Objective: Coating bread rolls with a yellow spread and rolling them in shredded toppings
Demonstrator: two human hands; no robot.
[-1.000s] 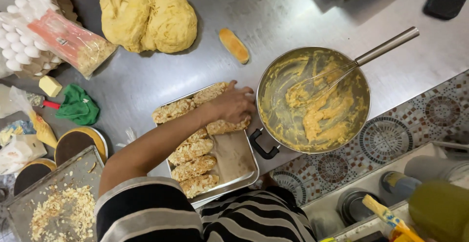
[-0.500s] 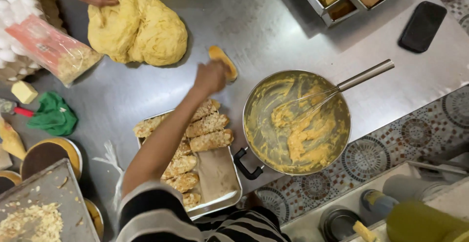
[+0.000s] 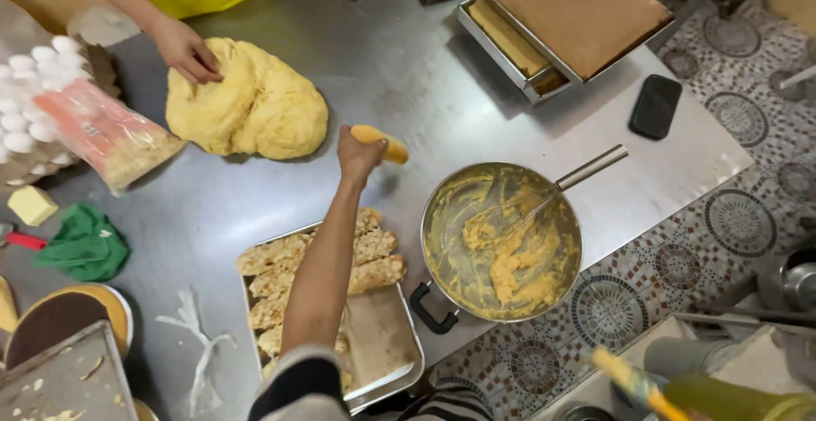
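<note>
**Hand on the yellow roll**

The person's one visible hand (image 3: 355, 156), which side I cannot tell, reaches across the steel counter (image 3: 408, 72), its grip closed around a small yellow roll (image 3: 382, 142) between the dough mound (image 3: 251, 110) and the batter-smeared pan (image 3: 501, 242). The forearm crosses a tray of crumb-coated pieces (image 3: 374, 349). A co-worker's hand (image 3: 189, 51) presses the dough.

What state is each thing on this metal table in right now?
Yellow dough piece: gripped in the person's hand.
Big dough mound: pressed by another person's hand.
Pot: smeared with yellow batter, whisk resting inside.
Baking tray: partly filled with crumb-coated pieces.
Phone: screen dark, lying flat.
</note>
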